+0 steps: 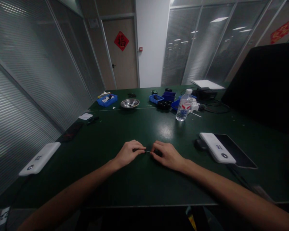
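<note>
Both my hands rest on the dark green table [144, 179] near its front edge, fingertips facing each other. My left hand [130, 153] is curled in a pinch. My right hand [166, 154] is also pinched. Between the two pinches runs a tiny thin piece [148, 151], too small to name. A small dark part shows under the fingers of my right hand.
White power banks lie at the left [39, 158] and right [217, 148], the right one on a dark tablet [236, 150]. Farther back stand a water bottle [184, 106], a metal bowl [129, 103], blue bins [107, 100] and cables. A black monitor [267, 83] fills the right.
</note>
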`<state>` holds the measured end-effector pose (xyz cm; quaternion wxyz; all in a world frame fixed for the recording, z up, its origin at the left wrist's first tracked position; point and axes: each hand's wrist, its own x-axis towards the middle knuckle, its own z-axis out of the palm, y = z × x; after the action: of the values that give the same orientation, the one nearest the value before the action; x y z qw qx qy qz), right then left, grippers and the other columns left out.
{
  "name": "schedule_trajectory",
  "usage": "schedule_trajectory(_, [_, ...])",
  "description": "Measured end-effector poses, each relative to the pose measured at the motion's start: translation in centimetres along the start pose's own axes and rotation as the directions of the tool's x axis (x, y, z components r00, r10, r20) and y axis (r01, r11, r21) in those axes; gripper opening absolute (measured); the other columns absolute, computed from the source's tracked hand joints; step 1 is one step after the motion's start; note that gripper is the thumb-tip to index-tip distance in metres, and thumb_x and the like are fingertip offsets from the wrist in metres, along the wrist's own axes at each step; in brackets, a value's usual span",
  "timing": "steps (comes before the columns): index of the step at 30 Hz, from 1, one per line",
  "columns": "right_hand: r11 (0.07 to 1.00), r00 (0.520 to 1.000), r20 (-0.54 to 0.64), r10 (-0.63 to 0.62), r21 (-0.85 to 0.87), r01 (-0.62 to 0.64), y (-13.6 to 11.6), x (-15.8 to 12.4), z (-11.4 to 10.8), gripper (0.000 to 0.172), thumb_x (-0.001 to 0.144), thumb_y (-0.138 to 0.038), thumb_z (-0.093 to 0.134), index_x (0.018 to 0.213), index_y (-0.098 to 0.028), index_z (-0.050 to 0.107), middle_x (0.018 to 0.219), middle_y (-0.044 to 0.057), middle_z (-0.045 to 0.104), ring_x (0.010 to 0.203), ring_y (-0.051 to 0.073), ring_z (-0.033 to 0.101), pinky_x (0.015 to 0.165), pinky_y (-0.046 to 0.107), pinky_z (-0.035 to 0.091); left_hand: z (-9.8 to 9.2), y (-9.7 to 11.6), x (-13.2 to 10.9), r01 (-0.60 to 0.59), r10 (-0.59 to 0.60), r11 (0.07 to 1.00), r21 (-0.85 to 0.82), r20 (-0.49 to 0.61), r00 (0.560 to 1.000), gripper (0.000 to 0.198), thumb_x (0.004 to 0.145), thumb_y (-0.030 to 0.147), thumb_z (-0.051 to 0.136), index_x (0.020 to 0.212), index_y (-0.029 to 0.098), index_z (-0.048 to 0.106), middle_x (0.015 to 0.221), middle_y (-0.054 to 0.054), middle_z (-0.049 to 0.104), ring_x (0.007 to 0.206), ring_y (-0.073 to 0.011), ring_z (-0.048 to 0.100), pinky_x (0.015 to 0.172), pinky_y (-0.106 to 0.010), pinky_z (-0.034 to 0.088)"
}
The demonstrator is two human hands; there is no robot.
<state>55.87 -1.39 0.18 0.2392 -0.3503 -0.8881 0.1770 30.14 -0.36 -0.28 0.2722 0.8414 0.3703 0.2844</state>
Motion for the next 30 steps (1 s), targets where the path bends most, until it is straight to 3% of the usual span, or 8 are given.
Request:
schedule_trajectory(6, [0.999,0.999,0.001,0.044,0.013,-0.044,0.6,0.0,-0.3,0.007,0.097,-0.026,0.061,0.100,-0.020,0.063,0.096,0.003,0.062,0.074,0.014,0.058,0.067,0.026,0.043,-1.1,-1.6,0.4,0.100,-0.100,0.995,0.010,-0.023,0.995,0.022,0.095,0.028,0.065,0.114,0.023,0.077,0.111,-0.006,0.074,0.100,-0.0196,0.066,0.088,-0.033,0.052])
schedule_trajectory(14, [1.000,1.000,0.009,-0.016,0.019,0.015,0.4,-0.1,0.0,0.007,0.094,-0.021,0.062,0.101,-0.020,0.063,0.096,0.002,0.063,0.077,0.015,0.059,0.068,0.026,0.042,-0.3,-0.3,0.3,0.014,-0.009,0.999,-0.046,0.116,0.993,0.024,0.093,0.032,0.069,0.114,0.023,0.077,0.109,-0.006,0.074,0.098,-0.0181,0.066,0.084,-0.030,0.052])
schedule_trajectory(30, [1.000,0.999,0.049,0.005,-0.002,-0.005,0.3,0.0,-0.7,0.005,0.090,-0.020,0.065,0.094,-0.020,0.063,0.093,0.001,0.064,0.074,0.014,0.059,0.068,0.026,0.041,-0.1,-0.4,0.2,-0.005,0.009,0.999,-0.037,0.109,0.994,0.021,0.093,0.033,0.069,0.110,0.023,0.077,0.109,-0.006,0.074,0.099,-0.0189,0.066,0.086,-0.031,0.051])
